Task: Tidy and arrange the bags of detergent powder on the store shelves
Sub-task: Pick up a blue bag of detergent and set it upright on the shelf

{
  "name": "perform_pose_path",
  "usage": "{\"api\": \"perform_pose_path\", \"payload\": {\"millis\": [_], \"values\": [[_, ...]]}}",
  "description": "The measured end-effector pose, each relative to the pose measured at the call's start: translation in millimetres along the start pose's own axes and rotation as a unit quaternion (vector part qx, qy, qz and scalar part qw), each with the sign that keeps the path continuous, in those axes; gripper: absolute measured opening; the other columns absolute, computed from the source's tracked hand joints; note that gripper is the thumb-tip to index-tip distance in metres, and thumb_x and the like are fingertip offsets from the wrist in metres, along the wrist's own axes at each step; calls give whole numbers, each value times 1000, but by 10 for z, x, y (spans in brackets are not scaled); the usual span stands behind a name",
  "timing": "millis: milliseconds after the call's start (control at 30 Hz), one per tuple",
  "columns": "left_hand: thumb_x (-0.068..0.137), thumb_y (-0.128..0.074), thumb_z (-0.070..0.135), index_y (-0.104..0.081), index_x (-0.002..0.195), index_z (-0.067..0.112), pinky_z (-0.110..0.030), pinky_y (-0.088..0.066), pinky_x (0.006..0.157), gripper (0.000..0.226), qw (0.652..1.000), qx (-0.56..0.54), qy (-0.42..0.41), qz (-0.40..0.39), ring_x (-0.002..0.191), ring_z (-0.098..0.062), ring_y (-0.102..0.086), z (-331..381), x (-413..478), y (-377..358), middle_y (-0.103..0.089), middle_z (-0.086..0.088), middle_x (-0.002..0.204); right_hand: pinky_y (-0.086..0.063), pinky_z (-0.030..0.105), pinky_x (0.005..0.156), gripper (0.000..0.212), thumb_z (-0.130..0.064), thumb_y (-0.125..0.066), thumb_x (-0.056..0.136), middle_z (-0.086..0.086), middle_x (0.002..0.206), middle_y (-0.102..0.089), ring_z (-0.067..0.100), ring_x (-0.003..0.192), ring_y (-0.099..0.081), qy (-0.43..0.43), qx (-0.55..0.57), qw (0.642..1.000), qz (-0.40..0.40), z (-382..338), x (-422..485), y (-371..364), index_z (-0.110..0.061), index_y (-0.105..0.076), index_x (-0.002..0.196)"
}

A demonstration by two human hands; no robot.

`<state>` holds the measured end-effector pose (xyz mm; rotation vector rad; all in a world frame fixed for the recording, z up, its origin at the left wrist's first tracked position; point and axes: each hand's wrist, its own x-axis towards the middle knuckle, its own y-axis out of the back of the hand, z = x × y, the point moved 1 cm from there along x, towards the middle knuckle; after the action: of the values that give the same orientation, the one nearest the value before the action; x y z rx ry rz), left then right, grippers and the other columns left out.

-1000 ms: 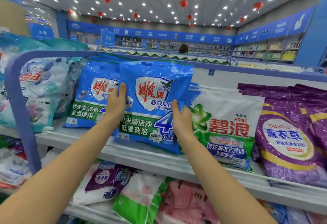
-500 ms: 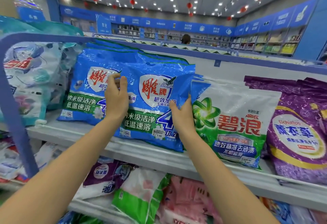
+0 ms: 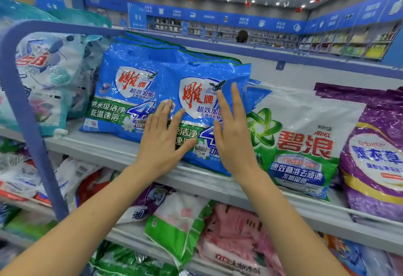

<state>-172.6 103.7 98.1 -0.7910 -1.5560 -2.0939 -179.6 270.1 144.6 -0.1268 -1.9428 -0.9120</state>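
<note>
The grip seen a moment earlier on the side edges of the front blue detergent bag (image 3: 196,99) is given up. Both hands are now released, with fingers straight and spread. The left hand (image 3: 161,142) is laid over the bag's lower left face, while the right hand (image 3: 233,138) is held edge-on by its right side, next to the green-and-white Ariel bag (image 3: 303,142); whether the palms are actually pressed on the plastic cannot be told. The bag is left standing on the upper shelf (image 3: 98,145), leaned back against the blue bags stacked behind it. The neighbouring blue bag (image 3: 122,101) on its left is overlapped, and the Ariel bag on its right is met. This bag is judged to be placed and only being patted into line — the step may be taken as nearly done. The purple bag (image 3: 375,158) further right and the jumbled bags on the lower shelf (image 3: 178,221) are not yet dealt with, so much tidying is judged to remain.
</note>
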Motion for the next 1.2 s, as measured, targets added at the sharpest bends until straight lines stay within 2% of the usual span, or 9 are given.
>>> {"api": "perform_pose_path", "payload": {"millis": [100, 200, 333, 467, 633, 800, 933, 1067, 1200], "values": [[74, -9, 82, -11, 151, 26, -46, -7, 119, 95, 999, 5, 17, -42, 146, -18, 7, -30, 12, -37, 2, -4, 160, -27, 50, 112, 49, -11, -45, 90, 18, 150, -28, 31, 139, -24, 60, -82, 994, 32, 133, -346, 138, -9, -42, 139], [68, -8, 86, 0, 151, 28, -44, -2, 119, 101, 997, 12, 24, -74, 145, -15, 14, -28, 46, -27, 11, -2, 159, -12, 56, 113, 55, -37, -40, 90, 15, 153, -25, 34, 140, -19, -42, -221, 974, 40, 464, -602, 454, -21, -37, 142], [56, -2, 97, 2, 151, 28, -45, 1, 117, 118, 995, 22, 25, -92, 145, -15, 15, 2, 61, 3, 13, -1, 159, 4, 60, 109, 72, -62, -23, 86, 9, 159, 1, 34, 145, 0, -137, -287, 945, -73, 771, -644, 723, -30, -10, 150], [52, -2, 98, 6, 150, 28, -45, 3, 117, 121, 992, 45, 32, -115, 145, -16, 14, 37, 70, 56, 13, -2, 159, 5, 63, 109, 71, -63, -20, 92, 4, 158, 15, 31, 144, 11, -147, -302, 928, -162, 876, -568, 723, -32, 7, 149], [74, -35, 83, 4, 151, 27, -47, 3, 116, 103, 995, 43, 54, -76, 146, -23, 9, 195, -5, 63, 9, -7, 159, 5, 63, 110, 70, -62, -19, 92, 4, 158, 13, 30, 144, 11, -155, -293, 925, -185, 894, -569, 731, -32, 8, 149], [88, -51, 51, -29, 147, 12, -50, -18, 114, 73, 999, -22, 18, 42, 142, -31, -21, 206, -242, 174, -23, -16, 154, -4, 57, 113, 63, -53, -30, 94, 13, 156, -17, 32, 144, -11, -128, -231, 962, -71, 655, -613, 786, -20, -25, 148], [86, -57, 28, -54, 116, 0, -32, -33, 97, 41, 982, -52, -4, 182, 117, -26, -41, -28, -520, 389, -48, -23, 124, -37, 39, 96, 32, -21, -46, 92, 14, 114, -60, 26, 109, -51, 18, -44, 996, 80, 102, -1002, 670, -3, -59, 114], [83, -56, 5, -55, 89, -6, -29, -33, 70, 13, 970, -47, -5, 238, 83, -26, -43, -525, -964, 481, -53, -27, 87, -43, 35, 73, 20, -13, -49, 88, 8, 88, -66, 21, 82, -55, 17, 39, 999, 8, -190, -1569, 149, -3, -65, 95], [84, -53, 12, -55, 85, -3, -27, -31, 62, 15, 995, -34, 15, 95, 73, -23, -44, -1245, -1373, 220, -55, -19, 76, -41, 31, 71, 18, -18, -48, 87, 3, 82, -66, 19, 76, -57, -32, 4, 993, -118, -347, -1877, -669, -10, -65, 90]]}}
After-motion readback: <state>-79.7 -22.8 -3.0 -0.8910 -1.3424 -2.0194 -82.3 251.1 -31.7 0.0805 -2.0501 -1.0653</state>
